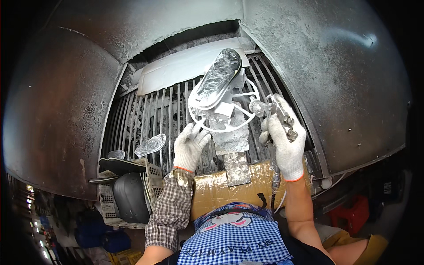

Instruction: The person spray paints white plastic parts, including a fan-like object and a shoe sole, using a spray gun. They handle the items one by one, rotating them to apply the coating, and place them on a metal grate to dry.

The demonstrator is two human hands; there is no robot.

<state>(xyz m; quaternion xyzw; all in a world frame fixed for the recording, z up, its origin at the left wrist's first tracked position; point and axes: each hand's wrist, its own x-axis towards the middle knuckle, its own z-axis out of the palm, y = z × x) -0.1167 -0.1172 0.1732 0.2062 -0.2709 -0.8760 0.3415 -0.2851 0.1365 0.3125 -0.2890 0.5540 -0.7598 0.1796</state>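
Note:
A shoe sole (pixel 219 77) lies tilted on a white wheel-like ring stand (pixel 226 130); its middle is dark under shiny, crinkled clear film, and its edge is white. My left hand (pixel 190 148), in a white knit glove, is at the ring's near left rim with its fingers stretched and apart, fingertips at or touching the rim. In my gloved right hand (pixel 288 148) is a coated metal spray gun (pixel 280 110), its nozzle pointing left toward the stand. Part of the gun's grip is hidden by my fingers.
Metal walls (pixel 327 66) enclose a slatted grate (pixel 165 110), with a pale board (pixel 176 64) behind. Two clear oval pieces, one nearer (pixel 151 145), lie left. A plastic basket (pixel 106 203) holds black soles (pixel 130 198). Brown-taped cardboard (pixel 205 190) covers the front edge. A hose (pixel 275 179) hangs below the gun.

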